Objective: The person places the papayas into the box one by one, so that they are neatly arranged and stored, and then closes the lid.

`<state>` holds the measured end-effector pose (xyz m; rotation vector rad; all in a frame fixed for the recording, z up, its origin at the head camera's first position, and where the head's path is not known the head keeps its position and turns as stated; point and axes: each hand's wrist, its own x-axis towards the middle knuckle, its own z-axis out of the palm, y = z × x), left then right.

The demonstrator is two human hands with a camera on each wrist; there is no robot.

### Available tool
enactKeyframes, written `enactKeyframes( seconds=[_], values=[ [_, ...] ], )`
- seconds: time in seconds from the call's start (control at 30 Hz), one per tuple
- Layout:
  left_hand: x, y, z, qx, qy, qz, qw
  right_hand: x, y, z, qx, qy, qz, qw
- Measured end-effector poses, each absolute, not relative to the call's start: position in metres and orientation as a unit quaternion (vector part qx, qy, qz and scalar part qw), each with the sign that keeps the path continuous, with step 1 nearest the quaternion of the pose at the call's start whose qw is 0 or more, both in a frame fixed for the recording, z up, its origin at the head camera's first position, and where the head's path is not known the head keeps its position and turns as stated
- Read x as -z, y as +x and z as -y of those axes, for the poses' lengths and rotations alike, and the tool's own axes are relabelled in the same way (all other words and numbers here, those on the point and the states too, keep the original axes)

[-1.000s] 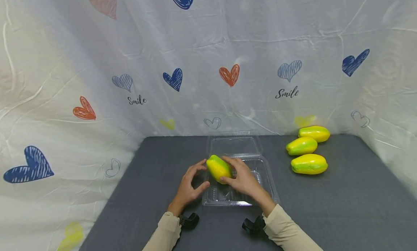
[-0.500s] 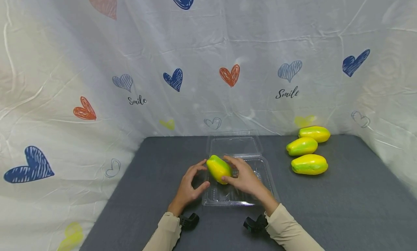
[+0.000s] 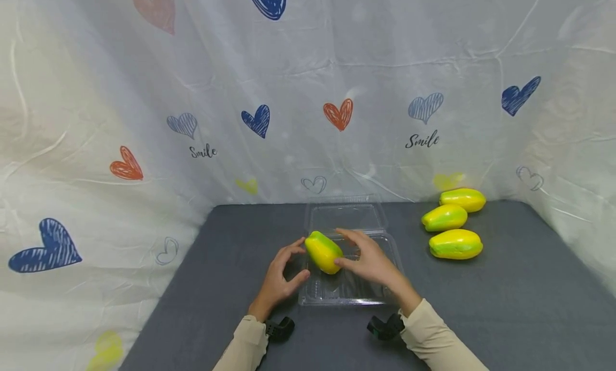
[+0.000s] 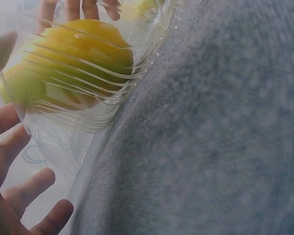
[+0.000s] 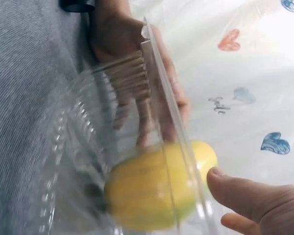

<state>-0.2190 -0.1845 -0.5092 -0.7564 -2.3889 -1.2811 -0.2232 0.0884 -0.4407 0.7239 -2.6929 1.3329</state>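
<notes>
A yellow-green papaya [image 3: 324, 252] lies in the left part of a clear plastic clamshell box [image 3: 356, 296], its green end tilted up and left. My left hand [image 3: 280, 277] is at the box's left side, fingers spread and fairly straight, with the fingertips close to the papaya's green end. To the right, my right hand [image 3: 369, 259] reaches over the box with its fingers parted and lifted off the fruit. Its thumb [image 5: 235, 193] is right at the papaya's surface. Through the ribbed wall in the left wrist view, the papaya [image 4: 83, 63] shows inside the box.
Three more papayas [image 3: 455, 244] lie at the back right of the dark grey table cloth [image 3: 231, 242]. The box's lid [image 3: 345, 217] is folded back toward the white curtain [image 3: 298, 82] printed with hearts. Black wrist cameras [image 3: 280, 329] sit at both cuffs.
My right hand has drawn a little to the right, away from the papaya, its fingers parting. The papaya and my left hand have stayed in place, while the head view shifts slightly.
</notes>
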Motion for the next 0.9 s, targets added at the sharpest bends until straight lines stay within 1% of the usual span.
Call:
enactKeyframes(
  seconds=[0.33,0.6,0.73,0.9],
  values=[
    [0.511,-0.220,0.184,0.453,-0.270,0.832,0.174,0.434,-0.220,-0.121,-0.417,0.241,0.871,0.093],
    [0.509,-0.218,0.184,0.450,-0.266,0.836,0.167,0.432,-0.218,-0.150,-0.403,0.257,0.866,0.149],
    [0.509,-0.218,0.184,0.449,-0.265,0.837,0.169,0.433,-0.219,-0.164,-0.401,0.254,0.865,0.163],
    [0.509,-0.219,0.184,0.447,-0.262,0.839,0.167,0.433,-0.220,-0.178,-0.398,0.251,0.867,0.166]
  ],
)
